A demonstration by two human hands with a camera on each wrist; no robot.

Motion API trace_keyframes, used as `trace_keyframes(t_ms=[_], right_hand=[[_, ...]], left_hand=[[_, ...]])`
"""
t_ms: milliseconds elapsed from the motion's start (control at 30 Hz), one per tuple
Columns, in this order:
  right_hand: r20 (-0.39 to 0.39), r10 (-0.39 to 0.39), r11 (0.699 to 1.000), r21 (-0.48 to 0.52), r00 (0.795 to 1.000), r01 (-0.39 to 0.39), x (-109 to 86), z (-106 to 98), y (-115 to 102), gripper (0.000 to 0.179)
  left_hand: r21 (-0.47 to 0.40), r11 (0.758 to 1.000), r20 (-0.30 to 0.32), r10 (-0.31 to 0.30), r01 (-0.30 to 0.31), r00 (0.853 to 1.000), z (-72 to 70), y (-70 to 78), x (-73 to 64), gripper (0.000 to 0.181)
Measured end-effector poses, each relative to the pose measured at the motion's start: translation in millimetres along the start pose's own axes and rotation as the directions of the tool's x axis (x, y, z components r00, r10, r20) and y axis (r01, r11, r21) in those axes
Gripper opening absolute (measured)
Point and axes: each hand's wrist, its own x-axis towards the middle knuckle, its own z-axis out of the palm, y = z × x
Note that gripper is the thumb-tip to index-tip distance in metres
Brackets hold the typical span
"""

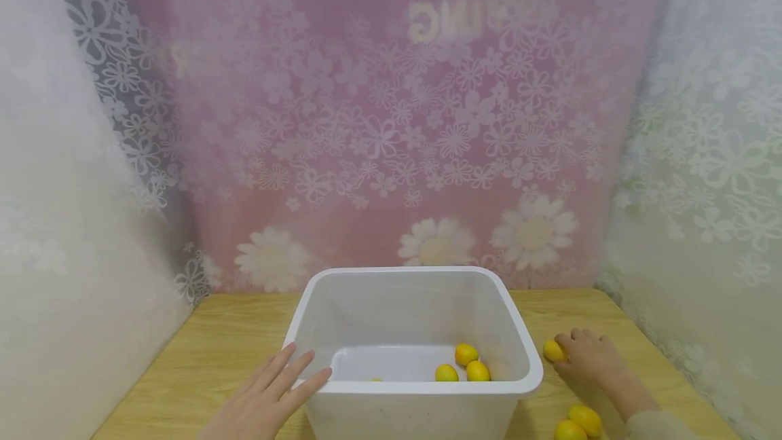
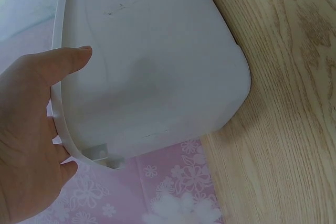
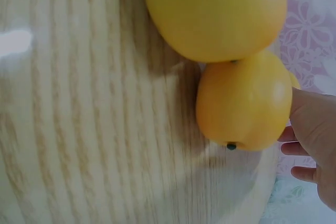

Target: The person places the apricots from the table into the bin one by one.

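A white plastic bin (image 1: 421, 388) stands on the wooden table, with several yellow fruits (image 1: 466, 354) visible on its floor. My left hand (image 1: 263, 392) rests at the bin's front left corner, fingers spread and fairly straight. In the left wrist view, its thumb lies over the outer wall (image 2: 152, 61) and the fingertips touch beyond the rim. To the right of the bin, my right hand (image 1: 592, 358) pinches a single yellow fruit (image 1: 554, 350) on the table; its thumb is mostly hidden. Closer to me lie two more yellow fruits (image 1: 585, 420), one showing a dark green stem end in the right wrist view.
The wooden tabletop (image 1: 238, 331) extends on both sides of the bin. Behind it hangs a pink flowered curtain (image 1: 379, 121), with pale patterned sheets at the left and right (image 1: 709, 175). The bin's high front wall partly hides its floor.
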Motion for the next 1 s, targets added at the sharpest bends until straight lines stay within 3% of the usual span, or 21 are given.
trace_keyframes(t_ms=[133, 367, 1000], right_hand=[[-0.023, 0.002, 1.000, 0.000, 1.000, -0.002, -2.8, 1.5, 1.4, 0.042], [-0.137, -0.011, 1.000, 0.009, 0.990, 0.012, -5.2, -4.7, 2.9, 0.046], [-0.228, -0.113, 0.993, -0.055, 0.967, 0.104, -8.7, -55.2, -0.7, 0.045]], left_hand=[[-0.009, 1.000, -0.007, 0.015, -0.015, 1.000, 0.9, -0.9, 0.5, 0.084], [-0.019, 0.999, -0.020, 0.027, -0.027, 0.999, 1.4, -2.5, 0.2, 0.085], [-0.019, 0.999, -0.024, 0.029, -0.029, 0.999, 1.2, -2.1, 1.1, 0.082]])
